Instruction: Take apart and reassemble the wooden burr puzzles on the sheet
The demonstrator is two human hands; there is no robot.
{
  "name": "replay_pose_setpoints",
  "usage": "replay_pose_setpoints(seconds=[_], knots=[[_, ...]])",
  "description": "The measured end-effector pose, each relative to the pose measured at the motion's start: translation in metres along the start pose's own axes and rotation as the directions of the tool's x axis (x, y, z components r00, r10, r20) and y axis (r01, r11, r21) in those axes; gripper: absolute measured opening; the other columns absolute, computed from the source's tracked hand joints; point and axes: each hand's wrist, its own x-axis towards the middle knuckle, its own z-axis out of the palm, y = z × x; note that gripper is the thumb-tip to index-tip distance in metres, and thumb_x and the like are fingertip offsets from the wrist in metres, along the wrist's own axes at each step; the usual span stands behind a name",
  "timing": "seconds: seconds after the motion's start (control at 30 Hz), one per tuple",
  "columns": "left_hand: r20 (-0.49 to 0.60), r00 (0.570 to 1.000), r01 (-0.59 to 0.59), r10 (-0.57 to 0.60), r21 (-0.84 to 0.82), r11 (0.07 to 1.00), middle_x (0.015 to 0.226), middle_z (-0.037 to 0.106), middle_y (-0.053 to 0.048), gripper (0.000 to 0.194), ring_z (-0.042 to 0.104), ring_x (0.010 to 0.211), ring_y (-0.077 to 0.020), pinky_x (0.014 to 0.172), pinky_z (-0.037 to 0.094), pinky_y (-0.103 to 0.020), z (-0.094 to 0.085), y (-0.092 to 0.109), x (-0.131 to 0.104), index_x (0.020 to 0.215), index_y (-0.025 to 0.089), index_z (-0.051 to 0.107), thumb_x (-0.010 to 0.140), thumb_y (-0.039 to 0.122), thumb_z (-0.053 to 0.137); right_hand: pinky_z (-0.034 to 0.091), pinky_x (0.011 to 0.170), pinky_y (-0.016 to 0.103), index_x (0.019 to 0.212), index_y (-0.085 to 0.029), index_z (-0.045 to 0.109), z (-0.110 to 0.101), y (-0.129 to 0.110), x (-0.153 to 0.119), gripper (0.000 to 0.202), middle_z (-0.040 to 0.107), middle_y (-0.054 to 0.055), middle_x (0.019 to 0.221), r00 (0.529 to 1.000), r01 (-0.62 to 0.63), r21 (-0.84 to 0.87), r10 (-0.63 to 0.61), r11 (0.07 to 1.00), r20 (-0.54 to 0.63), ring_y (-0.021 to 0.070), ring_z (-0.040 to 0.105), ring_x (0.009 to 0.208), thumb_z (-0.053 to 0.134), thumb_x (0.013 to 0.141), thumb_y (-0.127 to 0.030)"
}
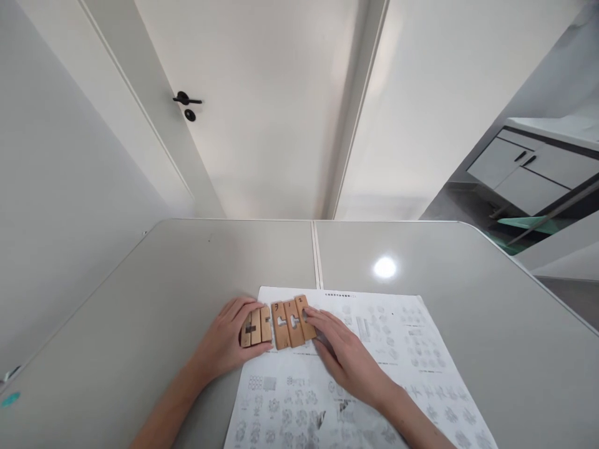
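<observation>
My left hand (228, 337) curls round a group of notched wooden pieces (256, 327), its thumb below them and its fingers above. Just to the right, three flat wooden pieces (294, 322) with cut-out slots lie side by side, slightly fanned, with dark numbers near their tops. My right hand (341, 355) rests at the rightmost piece, fingertips on its right side and thumb near its lower end. Under the pieces is a white printed sheet (374, 374) covered with small diagrams.
The grey table (154, 312) has a seam running away from me behind the sheet. Beyond its far edge stands a white door (271, 125) with a black handle (187, 100). A white cabinet (528, 162) is at the far right.
</observation>
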Motion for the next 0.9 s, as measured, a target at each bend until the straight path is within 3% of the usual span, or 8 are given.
replay_pose_setpoints(seconds=[0.2,0.53,0.9], knots=[[-0.004,1.0,-0.001,0.001,0.012,1.0,0.125,0.066,-0.01,0.056,0.067,0.115,-0.032,0.097,0.059,-0.045,-0.0069,-0.0022,-0.0005,0.129,0.027,0.061,0.08,0.04,0.086,0.045,0.124,0.061,0.156,-0.027,0.039,0.001,0.0008,0.0011,0.051,0.054,0.012,0.16,1.0,0.007,0.009,-0.007,1.0,-0.002,0.0285,0.05,0.15,0.043,0.108,-0.012],[-0.048,0.999,0.01,-0.009,0.007,1.0,0.123,0.067,-0.01,0.055,0.066,0.114,-0.0311,0.098,0.058,-0.044,0.0005,-0.0098,-0.0051,0.13,0.024,0.061,0.083,0.041,0.084,0.041,0.127,0.058,0.157,-0.03,0.038,0.0042,0.0015,-0.0004,0.052,0.051,0.009,0.163,0.999,-0.032,0.055,0.031,0.998,0.027,0.0281,0.047,0.152,0.043,0.108,-0.013],[-0.068,0.998,0.017,-0.018,-0.016,1.0,0.121,0.067,-0.011,0.06,0.066,0.112,-0.0312,0.097,0.057,-0.043,-0.0006,-0.0085,-0.0074,0.13,0.023,0.061,0.08,0.042,0.087,0.046,0.123,0.057,0.159,-0.033,0.041,0.0089,0.0023,-0.0038,0.057,0.051,0.006,0.164,0.997,-0.077,0.075,0.075,0.994,0.022,0.0296,0.047,0.152,0.048,0.106,-0.014]])
